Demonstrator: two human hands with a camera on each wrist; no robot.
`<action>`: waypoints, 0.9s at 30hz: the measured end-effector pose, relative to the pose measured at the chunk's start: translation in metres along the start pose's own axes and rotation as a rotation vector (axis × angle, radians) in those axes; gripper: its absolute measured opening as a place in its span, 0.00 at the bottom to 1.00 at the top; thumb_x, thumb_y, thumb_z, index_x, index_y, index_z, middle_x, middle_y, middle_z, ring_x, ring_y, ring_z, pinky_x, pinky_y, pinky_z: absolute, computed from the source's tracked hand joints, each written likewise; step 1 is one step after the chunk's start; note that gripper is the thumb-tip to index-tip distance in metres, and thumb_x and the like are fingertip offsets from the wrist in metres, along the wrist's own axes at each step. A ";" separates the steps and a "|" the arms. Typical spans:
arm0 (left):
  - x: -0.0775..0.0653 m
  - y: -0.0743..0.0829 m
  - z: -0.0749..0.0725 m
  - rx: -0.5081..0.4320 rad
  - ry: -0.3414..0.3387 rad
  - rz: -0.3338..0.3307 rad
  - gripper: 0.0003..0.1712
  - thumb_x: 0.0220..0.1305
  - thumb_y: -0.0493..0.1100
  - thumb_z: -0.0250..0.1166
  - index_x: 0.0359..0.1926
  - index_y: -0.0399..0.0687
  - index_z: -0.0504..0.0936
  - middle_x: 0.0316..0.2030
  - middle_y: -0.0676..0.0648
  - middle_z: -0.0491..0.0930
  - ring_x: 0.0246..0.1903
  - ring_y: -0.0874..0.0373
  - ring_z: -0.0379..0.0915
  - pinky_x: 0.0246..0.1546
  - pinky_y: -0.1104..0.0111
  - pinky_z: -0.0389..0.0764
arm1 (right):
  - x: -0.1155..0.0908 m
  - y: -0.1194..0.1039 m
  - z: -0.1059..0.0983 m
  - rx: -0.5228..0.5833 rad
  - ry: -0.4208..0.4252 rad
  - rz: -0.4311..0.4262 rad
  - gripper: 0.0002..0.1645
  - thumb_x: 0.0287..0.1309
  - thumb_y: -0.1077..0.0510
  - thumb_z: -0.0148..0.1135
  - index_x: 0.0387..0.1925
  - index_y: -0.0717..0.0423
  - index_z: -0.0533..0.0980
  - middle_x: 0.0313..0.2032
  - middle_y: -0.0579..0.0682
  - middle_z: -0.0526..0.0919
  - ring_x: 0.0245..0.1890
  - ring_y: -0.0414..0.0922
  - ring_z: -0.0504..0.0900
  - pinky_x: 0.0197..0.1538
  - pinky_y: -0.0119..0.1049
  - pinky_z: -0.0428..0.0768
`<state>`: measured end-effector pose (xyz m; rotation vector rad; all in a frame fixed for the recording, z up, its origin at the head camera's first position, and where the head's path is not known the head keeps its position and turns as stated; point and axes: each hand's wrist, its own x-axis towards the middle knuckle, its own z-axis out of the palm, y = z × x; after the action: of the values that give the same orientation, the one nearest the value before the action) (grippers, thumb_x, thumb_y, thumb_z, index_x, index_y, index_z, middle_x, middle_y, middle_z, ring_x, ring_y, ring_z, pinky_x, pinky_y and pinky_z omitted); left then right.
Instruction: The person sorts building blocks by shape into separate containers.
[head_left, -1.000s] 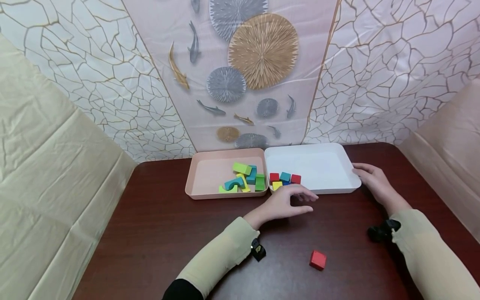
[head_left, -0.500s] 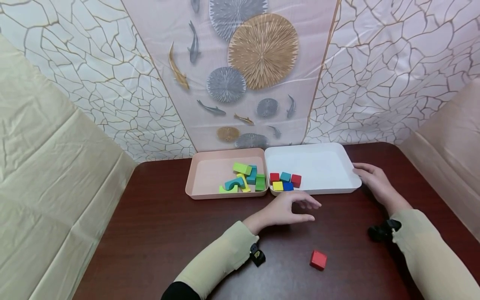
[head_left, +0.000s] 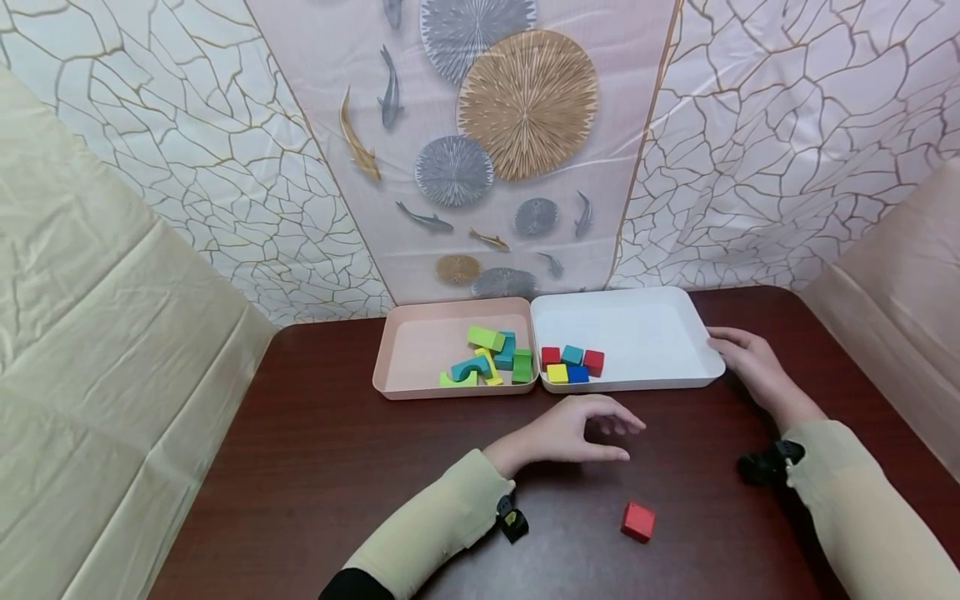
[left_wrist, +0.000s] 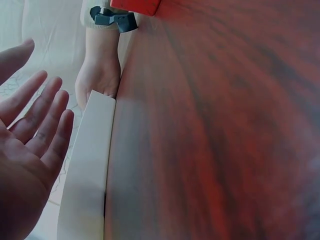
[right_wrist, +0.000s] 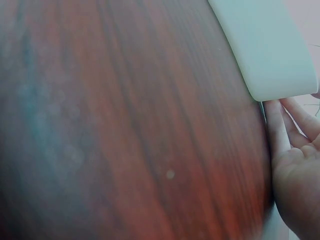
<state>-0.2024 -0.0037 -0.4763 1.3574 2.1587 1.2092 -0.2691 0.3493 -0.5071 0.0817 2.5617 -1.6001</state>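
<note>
My left hand [head_left: 566, 429] hovers over the table in front of the white tray, fingers loosely bent and nothing in its grasp; its bare palm faces the left wrist view. A red cube [head_left: 637, 522] lies on the table, nearer to me than that hand. Inside the white tray [head_left: 637, 329], two red cubes [head_left: 593, 362], a teal cube [head_left: 572, 355], a yellow cube [head_left: 557, 373] and a blue cube [head_left: 577, 374] are grouped at the front left. My right hand [head_left: 757, 375] touches the tray's right end with extended fingers [right_wrist: 277, 127], their tips partly hidden by the tray.
A pink tray [head_left: 408, 350] adjoins the white tray on the left. It holds several blocks, including a light green block [head_left: 485, 337], a teal arch [head_left: 470, 367] and a green block [head_left: 522, 367]. Behind the dark table [head_left: 315, 467] hangs a patterned cloth [head_left: 525, 242].
My left hand has drawn back toward me from the white tray's front edge, uncovering the blue and yellow cubes. My right hand stays at the tray's right end.
</note>
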 end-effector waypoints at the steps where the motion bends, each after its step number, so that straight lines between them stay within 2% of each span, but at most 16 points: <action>1: 0.000 0.000 0.000 0.005 -0.008 -0.001 0.25 0.68 0.41 0.75 0.64 0.45 0.83 0.59 0.46 0.85 0.53 0.55 0.82 0.57 0.76 0.82 | 0.000 0.000 0.000 0.000 0.000 -0.001 0.42 0.83 0.44 0.45 0.79 0.73 0.57 0.74 0.72 0.61 0.42 0.14 0.70 0.45 0.15 0.74; 7: -0.003 0.002 0.003 0.034 -0.064 -0.004 0.26 0.68 0.41 0.75 0.66 0.47 0.82 0.60 0.48 0.84 0.53 0.60 0.80 0.56 0.81 0.79 | -0.002 -0.001 0.000 0.000 -0.005 0.006 0.42 0.84 0.43 0.44 0.79 0.73 0.56 0.75 0.73 0.60 0.42 0.14 0.69 0.45 0.14 0.74; 17: -0.006 0.003 0.010 0.079 -0.181 -0.021 0.28 0.70 0.43 0.74 0.68 0.48 0.80 0.61 0.50 0.82 0.53 0.68 0.78 0.57 0.85 0.76 | -0.002 0.001 -0.001 -0.010 -0.012 0.013 0.43 0.83 0.42 0.44 0.79 0.72 0.57 0.75 0.72 0.60 0.44 0.15 0.68 0.45 0.15 0.73; 27: -0.007 0.009 0.017 0.047 -0.257 -0.042 0.28 0.70 0.43 0.73 0.68 0.49 0.79 0.61 0.52 0.82 0.52 0.72 0.77 0.57 0.85 0.76 | 0.000 0.000 -0.001 -0.016 -0.007 -0.001 0.42 0.83 0.43 0.44 0.79 0.73 0.57 0.74 0.72 0.62 0.43 0.14 0.69 0.45 0.15 0.74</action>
<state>-0.1831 0.0000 -0.4806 1.3943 2.0347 0.9174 -0.2692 0.3508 -0.5069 0.0728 2.5699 -1.5772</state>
